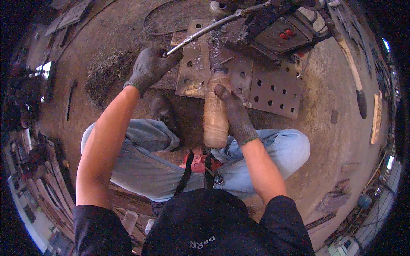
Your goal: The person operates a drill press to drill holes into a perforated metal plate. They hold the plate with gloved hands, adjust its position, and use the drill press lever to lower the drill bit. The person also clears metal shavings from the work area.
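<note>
In a dark glove, my left hand (pixel 153 66) is closed round the near end of a long metal bar (pixel 209 29). The bar slants up to the right toward a dark, heavy metal block (pixel 279 36) with red marks on it. My right hand (pixel 235 109), also gloved, wraps the right side of a brownish bottle (pixel 215 121), thumb across its front. The bottle stands out between my knees, its dark neck end pointing away from me. Just beyond it lie rusty steel plates (pixel 275 91) with rows of round holes.
A heap of dark shavings (pixel 109 77) lies on the floor at left. A long pale handle with a dark end (pixel 352 68) and a strip of wood (pixel 376 119) are at right. A loop of thin cable (pixel 147 21) curves at the back.
</note>
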Tool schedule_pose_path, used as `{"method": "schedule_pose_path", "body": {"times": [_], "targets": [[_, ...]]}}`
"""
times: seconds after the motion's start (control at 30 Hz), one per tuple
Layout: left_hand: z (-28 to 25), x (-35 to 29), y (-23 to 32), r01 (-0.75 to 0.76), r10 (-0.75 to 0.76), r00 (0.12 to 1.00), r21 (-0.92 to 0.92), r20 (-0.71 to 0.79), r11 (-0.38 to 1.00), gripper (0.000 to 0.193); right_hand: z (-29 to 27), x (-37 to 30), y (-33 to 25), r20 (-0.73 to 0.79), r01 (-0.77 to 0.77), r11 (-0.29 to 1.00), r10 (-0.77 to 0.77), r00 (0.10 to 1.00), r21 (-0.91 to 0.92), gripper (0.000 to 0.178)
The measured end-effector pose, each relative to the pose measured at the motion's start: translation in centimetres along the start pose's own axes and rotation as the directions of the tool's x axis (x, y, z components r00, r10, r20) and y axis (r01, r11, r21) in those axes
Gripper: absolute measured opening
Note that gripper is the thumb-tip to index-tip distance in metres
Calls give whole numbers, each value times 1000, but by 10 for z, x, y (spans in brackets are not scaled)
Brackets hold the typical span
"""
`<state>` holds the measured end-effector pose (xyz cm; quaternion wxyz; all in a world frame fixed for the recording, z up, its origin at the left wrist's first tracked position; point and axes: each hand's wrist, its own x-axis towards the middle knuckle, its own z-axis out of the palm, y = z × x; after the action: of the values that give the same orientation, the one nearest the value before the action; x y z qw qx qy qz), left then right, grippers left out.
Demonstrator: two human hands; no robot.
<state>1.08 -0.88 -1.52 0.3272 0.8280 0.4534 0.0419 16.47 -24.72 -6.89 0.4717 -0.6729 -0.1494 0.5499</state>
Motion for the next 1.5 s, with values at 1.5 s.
{"method": "schedule_pose_path", "body": {"times": [1.5], "targets": [[2, -6, 3, 75, -76, 996, -36, -37, 997, 50, 2, -6, -20, 45, -141, 966, 135, 990, 216, 64]]}}
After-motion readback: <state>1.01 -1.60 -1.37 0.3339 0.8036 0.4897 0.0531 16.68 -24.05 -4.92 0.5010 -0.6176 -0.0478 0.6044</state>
